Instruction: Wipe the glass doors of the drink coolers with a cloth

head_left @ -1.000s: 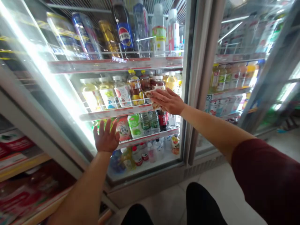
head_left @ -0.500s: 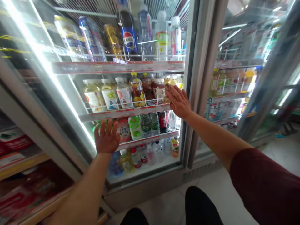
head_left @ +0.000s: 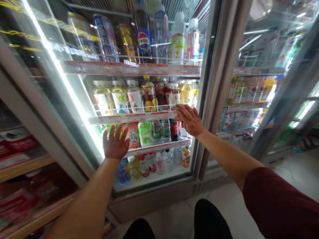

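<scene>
In the head view, a glass cooler door (head_left: 161, 177) stands in front of me, with lit shelves of drinks behind it. My right hand (head_left: 190, 121) lies flat on a crumpled brownish cloth (head_left: 177, 113), pressing it to the glass level with the middle shelf. Most of the cloth is hidden under the fingers and palm. My left hand (head_left: 116, 142), fingers spread and holding nothing, is at the glass lower down on the left.
Bottles and cans, including a cola bottle (head_left: 143, 36), line the shelves inside. A metal door frame (head_left: 211, 86) divides this door from another cooler section on the right. Shelves with red packages (head_left: 18, 142) stand at left. Below me is a pale tiled floor (head_left: 174, 215).
My right hand has moved down the glass with the cloth, from the middle-shelf bottles to that shelf's edge. My left hand stays at about the same place. The view has shifted slightly.
</scene>
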The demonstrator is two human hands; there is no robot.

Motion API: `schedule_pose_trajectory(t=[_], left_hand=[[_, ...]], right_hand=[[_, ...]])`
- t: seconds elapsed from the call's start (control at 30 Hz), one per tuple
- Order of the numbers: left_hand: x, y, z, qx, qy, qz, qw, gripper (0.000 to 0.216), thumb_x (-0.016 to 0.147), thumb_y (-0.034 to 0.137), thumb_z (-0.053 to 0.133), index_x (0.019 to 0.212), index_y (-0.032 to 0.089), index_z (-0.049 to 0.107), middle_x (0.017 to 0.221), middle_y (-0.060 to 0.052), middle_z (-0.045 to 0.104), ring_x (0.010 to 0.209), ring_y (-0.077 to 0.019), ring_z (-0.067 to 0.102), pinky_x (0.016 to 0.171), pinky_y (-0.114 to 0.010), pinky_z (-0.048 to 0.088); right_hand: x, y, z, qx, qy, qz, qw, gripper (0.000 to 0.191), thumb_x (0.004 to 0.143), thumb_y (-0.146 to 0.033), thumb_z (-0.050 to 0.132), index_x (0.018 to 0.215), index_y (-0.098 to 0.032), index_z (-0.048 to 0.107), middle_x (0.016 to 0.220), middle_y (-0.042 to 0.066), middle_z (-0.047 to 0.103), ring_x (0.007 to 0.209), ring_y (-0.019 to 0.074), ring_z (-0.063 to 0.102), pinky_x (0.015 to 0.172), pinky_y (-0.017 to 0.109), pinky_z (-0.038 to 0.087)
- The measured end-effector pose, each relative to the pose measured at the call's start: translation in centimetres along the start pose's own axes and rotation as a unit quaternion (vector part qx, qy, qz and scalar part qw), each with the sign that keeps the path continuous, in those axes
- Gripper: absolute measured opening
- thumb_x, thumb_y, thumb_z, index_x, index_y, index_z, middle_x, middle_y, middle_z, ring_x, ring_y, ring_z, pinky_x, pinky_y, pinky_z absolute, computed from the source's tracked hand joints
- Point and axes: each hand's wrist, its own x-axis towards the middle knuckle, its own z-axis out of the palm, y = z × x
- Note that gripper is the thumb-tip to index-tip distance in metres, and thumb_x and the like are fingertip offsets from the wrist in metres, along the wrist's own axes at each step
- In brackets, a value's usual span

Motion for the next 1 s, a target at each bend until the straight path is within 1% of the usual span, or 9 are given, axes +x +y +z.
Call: schedule_pose_trajectory(t=[0.17, 0.23, 0.33, 0.43, 0.5, 0.63, 0.77, 0.87, 1.0], left_hand=[[0.0, 0.2, -0.3, 0.020, -0.001, 0.017, 1.000, 0.052, 0.109, 0.046, 0.047, 0.154, 0.025, 0.061, 0.165, -0.013, 0.054, 0.164, -0.0363, 0.033, 0.134, -0.066, 0.011], [-0.1, 0.2, -0.3, 0.029, 0.003, 0.022, 0.999, 0.051, 0.109, 0.046, 0.046, 0.153, 0.026, 0.061, 0.165, -0.012, 0.054, 0.165, -0.0347, 0.032, 0.135, -0.064, 0.011], [-0.1, 0.1, -0.2, 0.031, 0.008, 0.020, 0.999, 0.051, 0.109, 0.048, 0.045, 0.152, 0.026, 0.061, 0.164, -0.012, 0.055, 0.165, -0.0335, 0.031, 0.135, -0.063, 0.010], [-0.2, 0.1, 0.0, 0.024, 0.002, 0.011, 1.000, 0.053, 0.109, 0.050, 0.043, 0.154, 0.027, 0.059, 0.165, -0.012, 0.054, 0.166, -0.0334, 0.030, 0.134, -0.063, 0.010], [-0.1, 0.0, 0.0, 0.022, -0.003, 0.010, 1.000, 0.054, 0.109, 0.051, 0.042, 0.154, 0.026, 0.059, 0.165, -0.012, 0.054, 0.166, -0.0335, 0.029, 0.134, -0.063, 0.008], [-0.1, -0.1, -0.1, 0.017, -0.006, 0.013, 1.000, 0.054, 0.109, 0.051, 0.042, 0.153, 0.026, 0.059, 0.164, -0.013, 0.054, 0.166, -0.0336, 0.028, 0.134, -0.062, 0.006], [-0.2, -0.2, -0.1, 0.022, -0.003, 0.021, 1.000, 0.054, 0.109, 0.050, 0.044, 0.155, 0.026, 0.058, 0.166, -0.012, 0.052, 0.167, -0.0341, 0.027, 0.134, -0.061, 0.007], [-0.3, -0.2, 0.0, 0.020, 0.002, 0.024, 0.999, 0.053, 0.109, 0.048, 0.045, 0.155, 0.026, 0.059, 0.166, -0.012, 0.052, 0.167, -0.0342, 0.026, 0.135, -0.061, 0.006], [-0.2, -0.1, 0.1, 0.011, 0.010, 0.026, 1.000, 0.052, 0.110, 0.048, 0.044, 0.154, 0.026, 0.059, 0.165, -0.011, 0.053, 0.168, -0.0331, 0.024, 0.135, -0.062, 0.005]], right_hand=[[-2.8, -2.7, 1.7, 0.017, 0.051, -0.207, 0.977, 0.070, 0.108, -0.018, 0.053, 0.174, -0.023, 0.032, 0.156, 0.002, 0.068, 0.153, 0.0199, 0.056, 0.143, 0.040, 0.006], [-2.4, -2.6, 1.7, 0.024, 0.044, -0.239, 0.970, 0.072, 0.108, -0.016, 0.051, 0.175, -0.024, 0.026, 0.156, 0.000, 0.068, 0.153, 0.0179, 0.056, 0.143, 0.040, -0.001], [-1.0, -2.6, 1.4, 0.025, 0.039, -0.212, 0.976, 0.074, 0.109, -0.018, 0.053, 0.176, -0.027, 0.022, 0.161, 0.002, 0.063, 0.156, 0.0192, 0.052, 0.143, 0.042, 0.001], [-1.0, -4.0, 1.9, 0.028, 0.024, -0.145, 0.989, 0.072, 0.110, -0.022, 0.053, 0.176, -0.028, 0.025, 0.165, 0.005, 0.059, 0.160, 0.0230, 0.048, 0.141, 0.044, 0.014], [-1.7, -5.5, 2.6, 0.040, 0.017, -0.158, 0.986, 0.070, 0.110, -0.018, 0.051, 0.175, -0.027, 0.028, 0.164, 0.004, 0.060, 0.158, 0.0220, 0.050, 0.140, 0.043, 0.019], [-1.3, -7.3, 3.3, 0.064, 0.030, -0.234, 0.970, 0.072, 0.109, -0.013, 0.051, 0.175, -0.026, 0.025, 0.162, -0.004, 0.062, 0.155, 0.0154, 0.053, 0.140, 0.036, 0.018], [1.6, -8.1, 3.4, 0.058, 0.033, -0.174, 0.982, 0.076, 0.110, -0.019, 0.053, 0.177, -0.025, 0.019, 0.169, 0.001, 0.054, 0.163, 0.0195, 0.041, 0.142, 0.042, 0.014], [1.8, -9.9, 4.0, 0.060, 0.032, -0.136, 0.988, 0.070, 0.110, -0.020, 0.051, 0.175, -0.025, 0.027, 0.169, 0.003, 0.054, 0.165, 0.0209, 0.039, 0.142, 0.043, 0.014], [1.2, -12.5, 5.1, 0.091, -0.011, -0.223, 0.971, 0.061, 0.109, -0.016, 0.051, 0.168, -0.028, 0.044, 0.169, -0.003, 0.054, 0.161, 0.0165, 0.043, 0.141, 0.039, 0.020]])
